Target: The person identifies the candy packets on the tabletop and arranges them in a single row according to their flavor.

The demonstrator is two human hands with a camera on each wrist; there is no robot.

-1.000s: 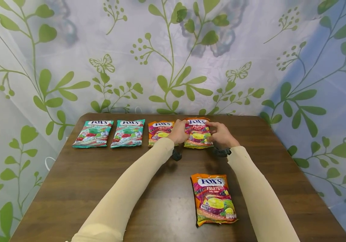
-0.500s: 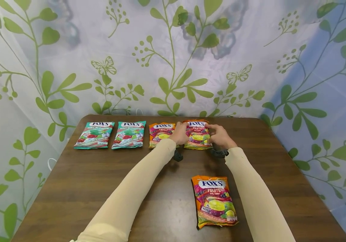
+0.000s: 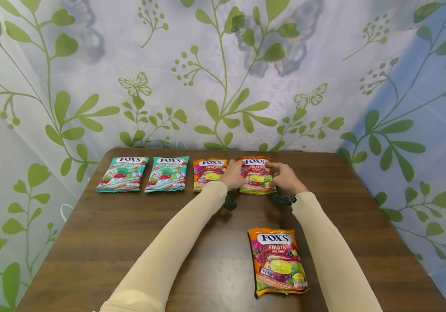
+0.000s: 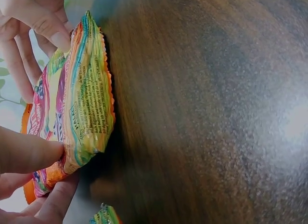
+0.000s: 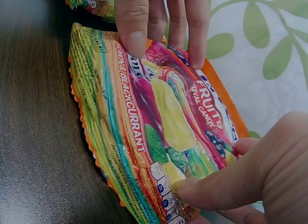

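My left hand [image 3: 232, 174] grips the left side of an orange-and-purple Fox's Fruits candy bag [image 3: 255, 175] at the table's far edge. On the bag's other side my right hand [image 3: 286, 177] pinches it, the thumb [image 5: 207, 190] over the printed front and fingers round the edge. In the left wrist view, the left thumb [image 4: 33, 151] presses the front of this candy bag [image 4: 86, 103], with fingers along its side. The bag lies face up. Another Fruits candy bag [image 3: 207, 171] lies just left of it, partly behind the left hand.
Two teal Mint Blossom candy bags [image 3: 123, 174] [image 3: 167, 174] lie further left in the same row. One more Fruits candy bag [image 3: 278, 262] lies nearer, between the forearms. The brown wooden table [image 3: 129, 242] meets a leaf-patterned curtain [image 3: 191, 99] at the back.
Both hands keep hold of the same candy bag, with hardly any movement. The whole view has shifted slightly, moving the table and bags a little lower in the picture.
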